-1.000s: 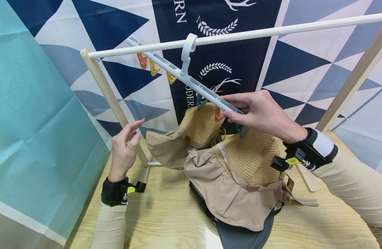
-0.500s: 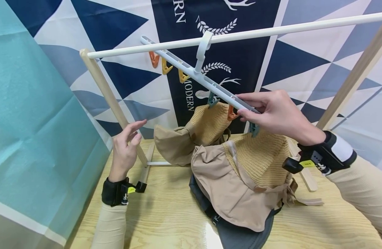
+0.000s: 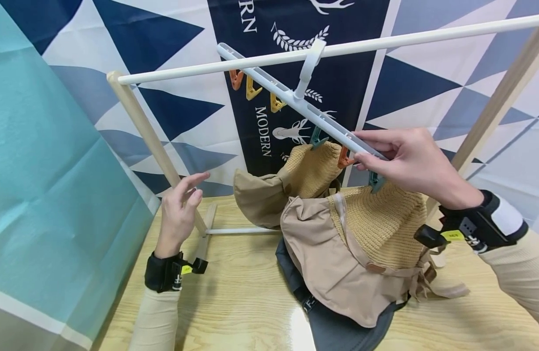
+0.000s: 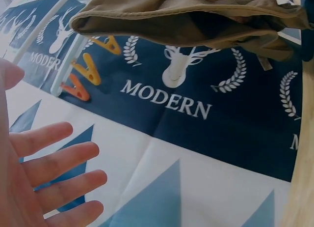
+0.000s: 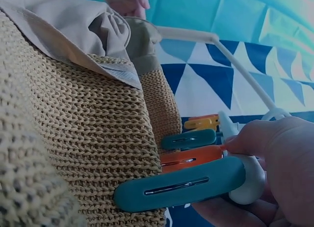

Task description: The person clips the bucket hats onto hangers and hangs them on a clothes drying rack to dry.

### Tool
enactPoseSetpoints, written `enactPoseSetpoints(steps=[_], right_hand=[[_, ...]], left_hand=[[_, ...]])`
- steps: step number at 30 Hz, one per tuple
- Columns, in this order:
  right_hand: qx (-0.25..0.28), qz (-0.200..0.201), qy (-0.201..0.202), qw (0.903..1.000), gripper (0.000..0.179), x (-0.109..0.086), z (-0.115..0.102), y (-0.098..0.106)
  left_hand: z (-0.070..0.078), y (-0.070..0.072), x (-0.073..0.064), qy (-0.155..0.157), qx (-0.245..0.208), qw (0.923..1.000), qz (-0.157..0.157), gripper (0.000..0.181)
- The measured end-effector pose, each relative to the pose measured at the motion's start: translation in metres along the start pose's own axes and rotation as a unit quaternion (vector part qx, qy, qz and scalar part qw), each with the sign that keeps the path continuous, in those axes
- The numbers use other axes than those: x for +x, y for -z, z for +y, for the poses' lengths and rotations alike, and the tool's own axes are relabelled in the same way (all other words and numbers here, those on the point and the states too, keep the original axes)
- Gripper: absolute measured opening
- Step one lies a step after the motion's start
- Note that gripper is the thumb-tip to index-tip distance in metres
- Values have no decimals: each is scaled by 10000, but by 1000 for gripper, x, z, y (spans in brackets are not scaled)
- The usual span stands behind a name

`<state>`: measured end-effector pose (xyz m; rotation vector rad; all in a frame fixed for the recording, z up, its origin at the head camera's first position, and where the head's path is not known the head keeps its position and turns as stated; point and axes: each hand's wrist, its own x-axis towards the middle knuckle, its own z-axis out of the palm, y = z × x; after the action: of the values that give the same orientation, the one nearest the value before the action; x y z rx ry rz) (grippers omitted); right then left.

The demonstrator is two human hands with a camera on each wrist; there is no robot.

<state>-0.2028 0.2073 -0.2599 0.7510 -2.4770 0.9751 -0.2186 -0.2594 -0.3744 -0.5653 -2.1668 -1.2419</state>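
Sliding rightward over the last second, the pale blue-grey plastic clip hanger (image 3: 319, 116) has shifted its hook along the white round rail (image 3: 418, 38), and the two straw-and-tan fabric hats, the near one (image 3: 379, 229) and the far one (image 3: 313, 170), have moved with it. We see the right hand (image 3: 416, 163) pinching the hanger's near end between thumb and fingers. The left hand (image 3: 180, 214) stays well apart at the left, fingers loosely extended, holding nothing. The near teal clip (image 3: 376, 181) grips the near hat's crown; whether the orange clip beside it (image 3: 345, 158) holds anything, we cannot tell. Below, the dark grey cap (image 3: 344, 336) lies on the wooden worktop (image 3: 238, 292), partly under the near hat's brim. We judge the shift a repositioning along the rail, with both hats apparently secure.
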Motion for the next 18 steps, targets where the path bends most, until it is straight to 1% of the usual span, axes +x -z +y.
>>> enactPoseSetpoints(steps=[9,12,18], right_hand=[[295,-73,79,9995,51,2,1,-2],[348,-108,44,9993,51,3,1,-4],[164,-62,-49,9998,50,2,3,-4]], left_hand=[[-2,-11,-4,55,-15,9995,-297,44],[-3,-17,-8,162,26,9988,-464,45],[-6,-25,-20,467,137,9953,-842,46]])
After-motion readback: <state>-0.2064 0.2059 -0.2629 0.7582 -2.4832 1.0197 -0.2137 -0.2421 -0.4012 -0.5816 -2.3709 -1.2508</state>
